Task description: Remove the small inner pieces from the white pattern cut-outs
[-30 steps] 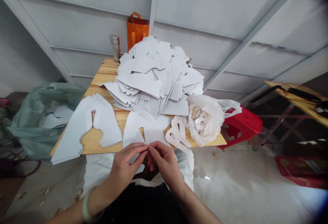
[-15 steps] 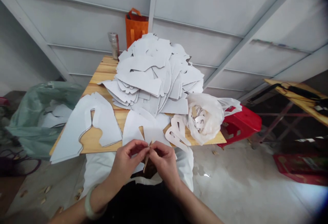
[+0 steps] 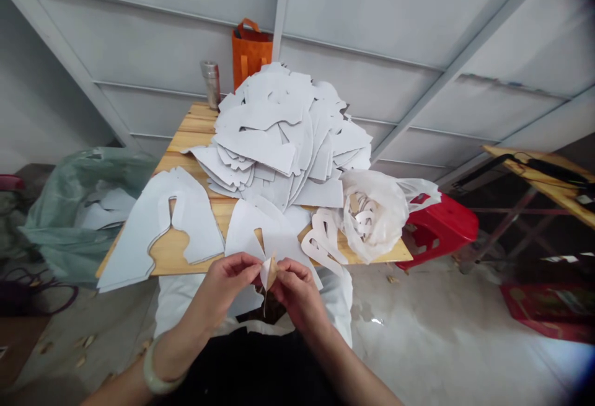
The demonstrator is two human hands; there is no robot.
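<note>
Both my hands meet over my lap at the table's front edge. My left hand (image 3: pixel 235 282) pinches the left side of a small piece of card (image 3: pixel 268 273), white on one face and tan on the other. From the right, the fingers of my right hand (image 3: pixel 295 288) are closed on the same piece. A thin strip hangs below it. Just beyond my hands lies a white cut-out sheet (image 3: pixel 246 226) with a narrow slot. More stacked white cut-outs (image 3: pixel 190 207) rest to the left, overhanging the edge. Slim looped card pieces (image 3: pixel 321 238) lie to the right.
A tall heap of white cut-outs (image 3: pixel 279 127) covers the wooden table (image 3: pixel 190 124). Behind stand a metal tumbler (image 3: pixel 211 83) and an orange bag (image 3: pixel 251 56). A plastic bag of pieces (image 3: pixel 374 214) sits right, near a red stool (image 3: pixel 441 226). A green sack (image 3: pixel 60 207) stands left.
The small card piece has turned, so its white and tan faces now show, and my fingers have drawn slightly apart around it. The view has shifted slightly.
</note>
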